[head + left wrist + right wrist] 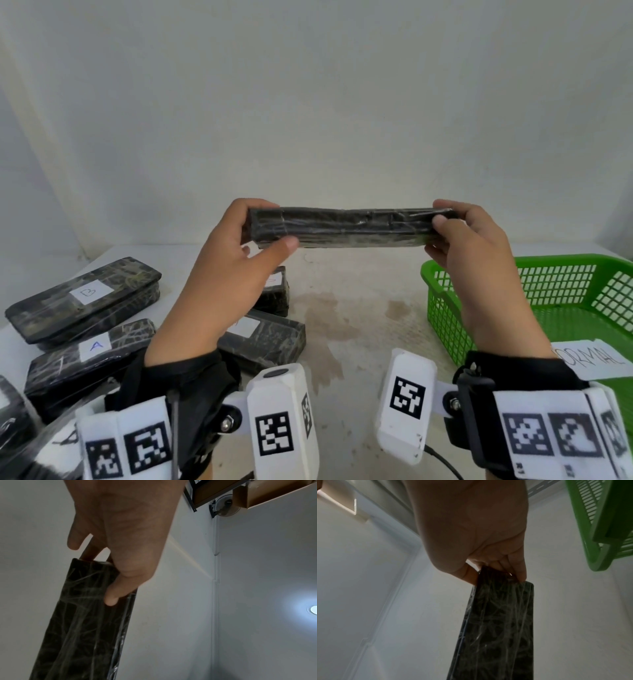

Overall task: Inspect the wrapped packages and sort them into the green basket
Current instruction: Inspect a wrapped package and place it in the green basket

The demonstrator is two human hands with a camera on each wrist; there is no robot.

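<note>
Wrist cameras (281, 418) with black-and-white markers sit nearest the head view, strapped over black sleeves on both forearms. Above them, both hands hold one long black package (346, 228) level in the air over the desk (359, 308), its narrow edge toward the camera. Left hand (236, 253) grips the left end, thumb along the near side and fingers over the top; the left wrist view shows the thumb lying on the shiny wrap. Right hand (469, 246) has its grip on the right end, fingers curled round it; in the right wrist view the fingertips pinch the end of the wrap.

To the right, a green basket (442, 274) stands on the desk, a white paper (596, 359) with handwritten letters lying at its near edge. The part of the basket in view holds no package.

On the left of the desk lie more black packages: one with a label marked B (89, 298), one marked A (85, 356) nearer the camera, and two (270, 335) partly hidden behind the left wrist, their labels unreadable. Further packages show at the lower left corner.

A plain pale wall (308, 102) rises behind the desk.
</note>
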